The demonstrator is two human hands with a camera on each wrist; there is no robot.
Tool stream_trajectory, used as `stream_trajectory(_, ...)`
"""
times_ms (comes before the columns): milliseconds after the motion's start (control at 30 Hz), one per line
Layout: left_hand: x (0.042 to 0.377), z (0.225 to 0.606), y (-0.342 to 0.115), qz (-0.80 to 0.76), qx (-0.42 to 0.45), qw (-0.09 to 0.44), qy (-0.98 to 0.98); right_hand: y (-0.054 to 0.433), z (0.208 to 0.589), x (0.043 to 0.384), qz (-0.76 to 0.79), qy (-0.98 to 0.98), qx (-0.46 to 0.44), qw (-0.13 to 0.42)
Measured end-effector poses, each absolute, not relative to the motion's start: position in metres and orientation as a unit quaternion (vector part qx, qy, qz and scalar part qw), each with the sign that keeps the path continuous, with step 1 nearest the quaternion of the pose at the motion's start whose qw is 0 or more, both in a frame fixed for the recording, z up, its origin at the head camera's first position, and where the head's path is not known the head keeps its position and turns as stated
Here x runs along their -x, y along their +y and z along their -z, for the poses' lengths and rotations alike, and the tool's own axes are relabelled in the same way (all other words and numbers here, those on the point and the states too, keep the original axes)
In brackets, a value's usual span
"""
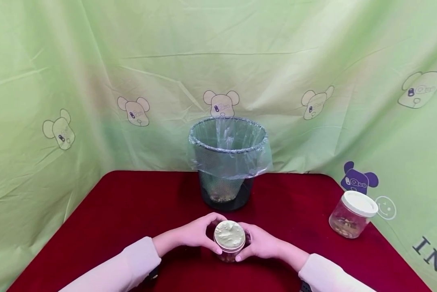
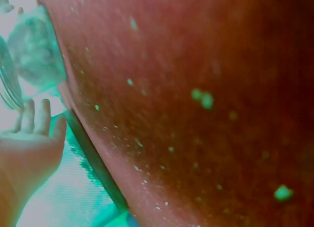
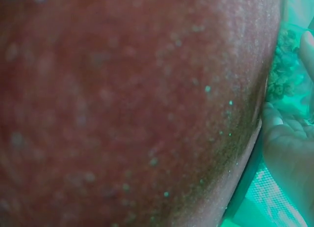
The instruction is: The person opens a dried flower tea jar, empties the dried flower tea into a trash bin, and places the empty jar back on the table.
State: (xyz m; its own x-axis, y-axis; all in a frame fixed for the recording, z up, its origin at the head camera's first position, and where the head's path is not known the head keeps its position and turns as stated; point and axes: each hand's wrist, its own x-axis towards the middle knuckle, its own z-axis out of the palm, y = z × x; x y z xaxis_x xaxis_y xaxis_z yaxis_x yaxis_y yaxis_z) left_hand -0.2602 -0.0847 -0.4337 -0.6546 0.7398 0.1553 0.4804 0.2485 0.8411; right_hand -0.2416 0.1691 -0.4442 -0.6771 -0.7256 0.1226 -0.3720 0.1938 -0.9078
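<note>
Between both hands stands a small clear jar (image 1: pixel 228 256), low at the middle of the head view. Its round top (image 1: pixel 229 234) is pale and lumpy; whether that is a lid or the contents I cannot tell. My left hand (image 1: pixel 194 235) grips the jar's left side, thumb in front and fingers curving behind. My right hand (image 1: pixel 264 243) holds the opposite side in the same way. In the right wrist view, lumpy contents (image 3: pixel 284 65) show through the jar's wall beside my fingers. Part of the jar also shows at the left wrist view's left edge.
Behind the hands stands a black mesh waste bin (image 1: pixel 223 190) with a clear plastic liner (image 1: pixel 236 162). A larger clear jar (image 1: pixel 344 221) with a white lid and brownish bits inside stands at right on the red tabletop (image 1: pixel 145 198). Small pale crumbs (image 2: pixel 202 98) dot the cloth.
</note>
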Motion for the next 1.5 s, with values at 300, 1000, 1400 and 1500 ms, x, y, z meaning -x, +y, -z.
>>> stream_trajectory(300, 0.274, 0.433, -0.081, -0.489, -0.400, 0.200, 0.749, 0.169, 0.442, 0.243, 0.517, 0.752, 0.371, 0.171)
stream_trajectory(1000, 0.252, 0.438, -0.077, -0.471, -0.349, 0.107, 0.803, 0.169, 0.443, 0.241, 0.515, 0.761, 0.352, 0.178)
stream_trajectory(1400, 0.233, 0.436, -0.070, -0.380, -0.317, -0.009, 0.869, 0.171, 0.444, 0.242, 0.510, 0.758, 0.365, 0.178)
stream_trajectory(1500, 0.230, 0.436, -0.070, -0.375, -0.310, -0.016, 0.874, 0.170, 0.444, 0.243, 0.507, 0.759, 0.367, 0.178)
